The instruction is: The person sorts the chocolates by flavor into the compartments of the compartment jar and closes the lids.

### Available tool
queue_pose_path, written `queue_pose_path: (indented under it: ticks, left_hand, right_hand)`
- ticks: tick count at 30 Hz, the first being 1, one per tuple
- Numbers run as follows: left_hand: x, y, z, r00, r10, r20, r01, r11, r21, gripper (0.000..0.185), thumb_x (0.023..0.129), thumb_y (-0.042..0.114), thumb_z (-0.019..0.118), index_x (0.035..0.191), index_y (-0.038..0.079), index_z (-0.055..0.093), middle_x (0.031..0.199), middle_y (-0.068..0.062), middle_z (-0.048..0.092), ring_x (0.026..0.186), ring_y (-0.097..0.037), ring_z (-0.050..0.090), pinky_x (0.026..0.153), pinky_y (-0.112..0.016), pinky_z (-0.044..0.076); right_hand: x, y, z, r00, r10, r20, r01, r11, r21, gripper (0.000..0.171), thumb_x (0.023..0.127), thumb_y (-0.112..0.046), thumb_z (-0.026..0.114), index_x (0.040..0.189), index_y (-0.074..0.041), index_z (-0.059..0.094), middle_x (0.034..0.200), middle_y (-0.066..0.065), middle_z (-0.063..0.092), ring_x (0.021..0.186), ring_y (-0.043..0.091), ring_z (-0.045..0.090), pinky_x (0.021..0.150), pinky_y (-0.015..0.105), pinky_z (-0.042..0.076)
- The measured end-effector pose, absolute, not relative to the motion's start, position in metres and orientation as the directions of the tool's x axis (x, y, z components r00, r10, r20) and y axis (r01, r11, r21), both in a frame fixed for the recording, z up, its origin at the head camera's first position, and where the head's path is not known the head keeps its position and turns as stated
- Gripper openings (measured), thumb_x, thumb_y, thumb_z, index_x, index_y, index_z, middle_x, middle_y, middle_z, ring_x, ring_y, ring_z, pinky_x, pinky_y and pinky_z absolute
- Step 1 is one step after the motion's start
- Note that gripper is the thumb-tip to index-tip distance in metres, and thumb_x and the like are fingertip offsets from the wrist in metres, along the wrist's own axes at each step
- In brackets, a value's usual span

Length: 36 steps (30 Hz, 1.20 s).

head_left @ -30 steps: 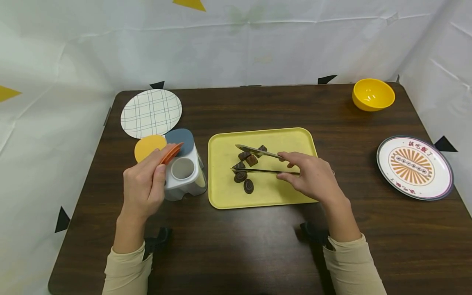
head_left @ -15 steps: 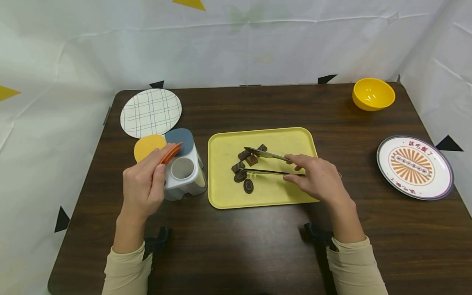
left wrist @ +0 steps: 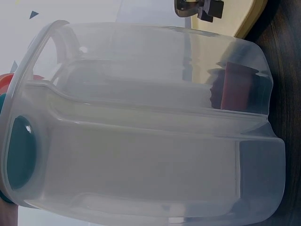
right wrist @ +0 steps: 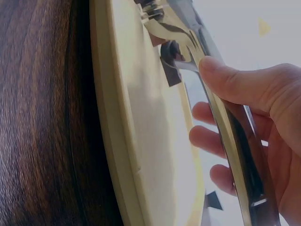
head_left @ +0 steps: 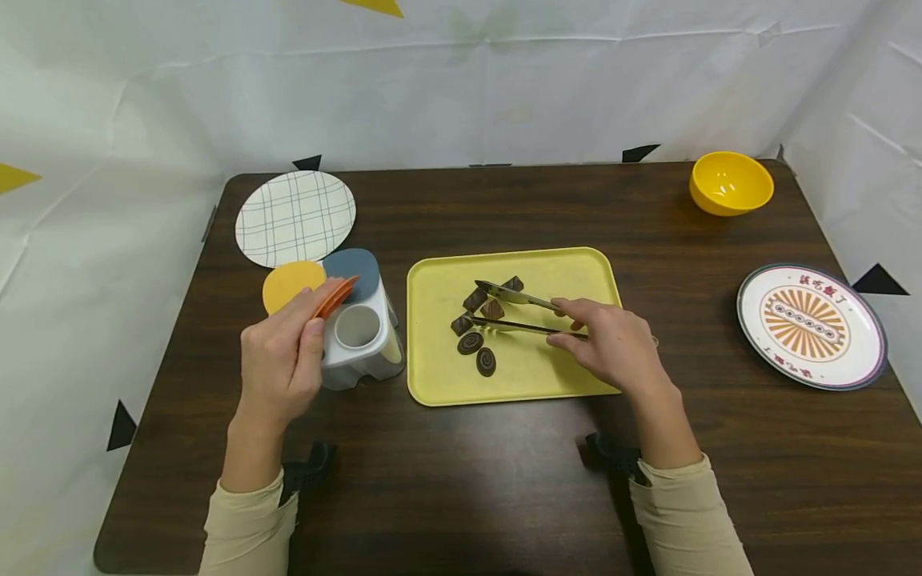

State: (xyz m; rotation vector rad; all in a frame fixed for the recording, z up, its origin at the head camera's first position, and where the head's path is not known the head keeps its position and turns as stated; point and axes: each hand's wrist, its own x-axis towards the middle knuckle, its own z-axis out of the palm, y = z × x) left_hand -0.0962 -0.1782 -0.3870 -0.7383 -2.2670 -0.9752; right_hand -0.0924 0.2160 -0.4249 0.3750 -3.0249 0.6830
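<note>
Right now the right hand (head_left: 612,348) has its thumb and fingers (right wrist: 221,82) curled round the metal tongs (head_left: 522,312), pinching the two arms near their joined end. The tong tips stand slightly apart over the yellow tray (head_left: 439,376), and a brown chocolate (head_left: 493,309) lies between them; whether the tips touch it cannot be told. Other chocolates lie close around: a dark square one (head_left: 475,299) just left of it, another (head_left: 513,283) behind it, and two round swirled ones (head_left: 470,342) nearer the tray's front edge.

Left of the tray, the left hand (head_left: 281,360) pinches an orange lid (head_left: 335,296) between thumb and curled fingers, holding it tilted up at the rim of a white container (head_left: 360,352), which stands just beside the tray. One round opening of the container shows uncovered. The left wrist view shows the container's translucent wall (left wrist: 141,141) close up.

Behind the container lie a yellow disc (head_left: 288,284) and a blue-grey disc (head_left: 356,268), then a checked plate (head_left: 295,218). Well right of the tray sits a patterned plate (head_left: 810,324), with a yellow bowl (head_left: 730,184) at the far right corner of the dark wooden table (head_left: 468,480).
</note>
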Motion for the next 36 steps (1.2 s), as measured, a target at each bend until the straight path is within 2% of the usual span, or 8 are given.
queue_pose_path:
  ticks: [13,22,28,36]
  left_hand:
    - [-0.0963,-0.1781,-0.3869,-0.691,0.265,0.672,0.669,0.585,0.458,0.043,0.094,0.024,0.045,0.128,0.005,0.066,0.110,-0.010,0.072,0.084,-0.025,0.069,0.095,-0.021,0.046]
    - [-0.0959,-0.1779,-0.3870,-0.693,0.264,0.671,0.668,0.586,0.459,0.044,0.094,0.024,0.045,0.128,0.006,0.066,0.109,-0.009,0.072,0.083,-0.025,0.069,0.095,-0.020,0.046]
    - [-0.0960,-0.1778,-0.3874,-0.693,0.263,0.672,0.668,0.586,0.459,0.044,0.094,0.024,0.045,0.128,0.006,0.066,0.109,-0.010,0.072,0.083,-0.025,0.069,0.095,-0.020,0.046]
    - [-0.0963,-0.1782,-0.3875,-0.690,0.264,0.674,0.669,0.588,0.454,0.044,0.096,0.027,0.043,0.127,0.006,0.066,0.109,-0.009,0.072,0.083,-0.024,0.069,0.095,-0.020,0.046]
  right_hand:
    - [-0.0918,0.2134,-0.4270,-0.977,-0.193,0.094,-0.215,0.883,-0.418,0.043,0.083,-0.029,0.079,0.124,-0.019,0.071,0.093,0.004,0.075,0.071,0.023,0.066,0.047,0.036,0.039]
    - [-0.0910,0.2128,-0.4301,-0.957,-0.212,0.200,-0.273,0.888,-0.369,0.036,0.081,-0.024,0.080,0.116,-0.019,0.075,0.107,0.004,0.073,0.060,0.027,0.061,0.042,0.035,0.037]
    - [-0.0894,0.2143,-0.4316,-0.938,-0.229,0.261,-0.316,0.875,-0.368,0.033,0.080,-0.020,0.081,0.113,-0.018,0.076,0.104,0.003,0.074,0.063,0.027,0.066,0.042,0.036,0.038]
    - [-0.0853,0.2220,-0.4277,-0.912,-0.241,0.331,-0.359,0.859,-0.364,0.032,0.078,-0.018,0.082,0.109,-0.019,0.078,0.099,0.002,0.075,0.058,0.026,0.064,0.039,0.034,0.034]
